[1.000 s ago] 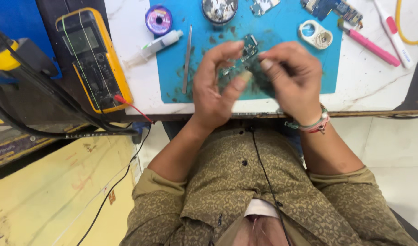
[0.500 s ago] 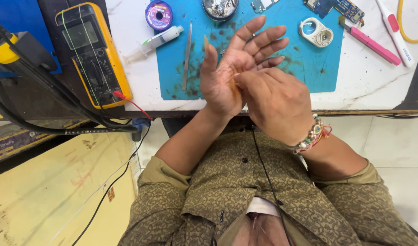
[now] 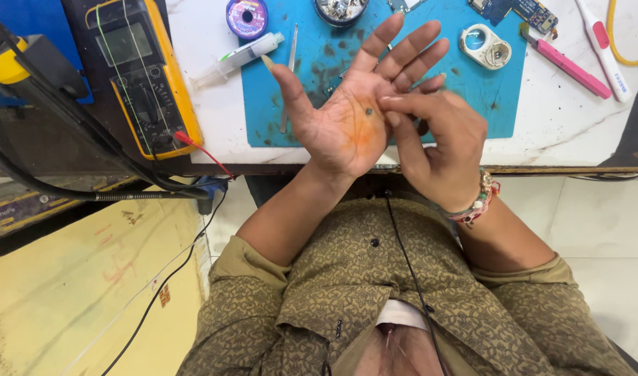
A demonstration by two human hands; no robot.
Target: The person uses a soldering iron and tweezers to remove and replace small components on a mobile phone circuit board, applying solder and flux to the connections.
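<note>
Resting on open left hand (image 3: 350,125), tiny dark part (image 3: 369,110)

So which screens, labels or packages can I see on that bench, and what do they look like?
Multimeter: far left of bench, yellow-edged dark body, one greyish rectangular screen.
Solder wire spool: above blue mat's left corner, round, purple label.
White tape reel: on mat, right, small rounded case.
</note>
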